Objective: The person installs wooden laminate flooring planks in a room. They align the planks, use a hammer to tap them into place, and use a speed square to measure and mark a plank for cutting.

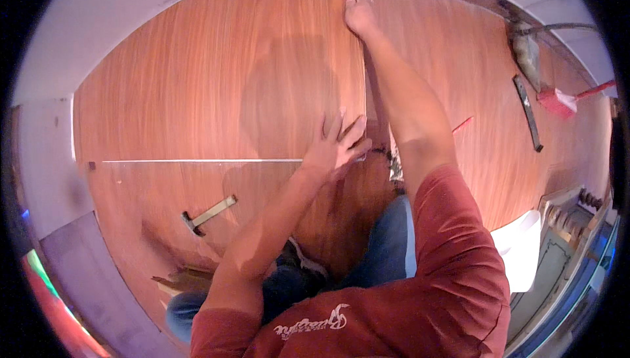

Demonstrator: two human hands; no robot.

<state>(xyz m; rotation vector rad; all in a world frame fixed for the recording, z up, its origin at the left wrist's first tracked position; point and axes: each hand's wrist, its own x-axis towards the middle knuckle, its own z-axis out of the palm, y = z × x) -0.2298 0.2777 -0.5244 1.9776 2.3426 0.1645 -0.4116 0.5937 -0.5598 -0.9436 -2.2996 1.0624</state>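
Your right grip (360, 15) holds the wood-grain board (190, 89), upper left of the frame, by its right edge; your left hand (333, 148) spreads its fingers at the lower-right corner. Below the lower edge, with room between, lies a hammer (212, 211).

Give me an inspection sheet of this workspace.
Surface: brown wood-grain sheeting.
Things in hand: wood-grain panel, pale line along its near side.
Clutter: hammer at lower left; dark flat bar and pinkish-red block at right.
Hands: left hand spread near the panel's near right corner; right hand at its right edge, grip unclear.
Cables: dark cord-like curve at upper right, kind unclear.
Surroundings: pale wall at left.
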